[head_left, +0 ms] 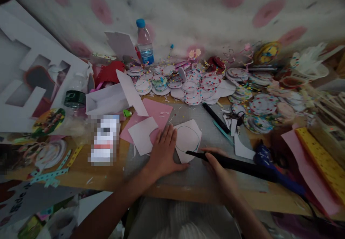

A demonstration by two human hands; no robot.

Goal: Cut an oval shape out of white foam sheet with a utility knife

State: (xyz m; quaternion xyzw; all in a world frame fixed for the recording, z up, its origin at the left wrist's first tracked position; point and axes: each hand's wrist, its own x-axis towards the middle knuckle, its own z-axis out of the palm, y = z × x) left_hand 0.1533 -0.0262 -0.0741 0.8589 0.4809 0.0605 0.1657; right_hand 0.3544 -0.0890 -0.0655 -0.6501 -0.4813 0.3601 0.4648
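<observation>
A white piece of card or foam sheet [188, 136] with a circle drawn on it lies on the grey mat [172, 181]. My left hand [164, 151] is laid flat beside it, fingers stretched out, thumb across its lower edge. Another white piece [140, 134] with a curved cut-out lies just left of my fingers. In my right hand [218, 170] is a long black tool [242, 165] with a thin tip and a blue rear part. Its tip rests at or just over the lower edge of the circled piece; contact I cannot tell.
Stacked decorated discs [192, 84] line the back by a water bottle [145, 46]. A blurred phone-like object [105, 138] lies left. Right of the mat's middle are a black cutter-like stick [215, 116] and keys [234, 116]; a yellow spotted block [318, 160] stands far right.
</observation>
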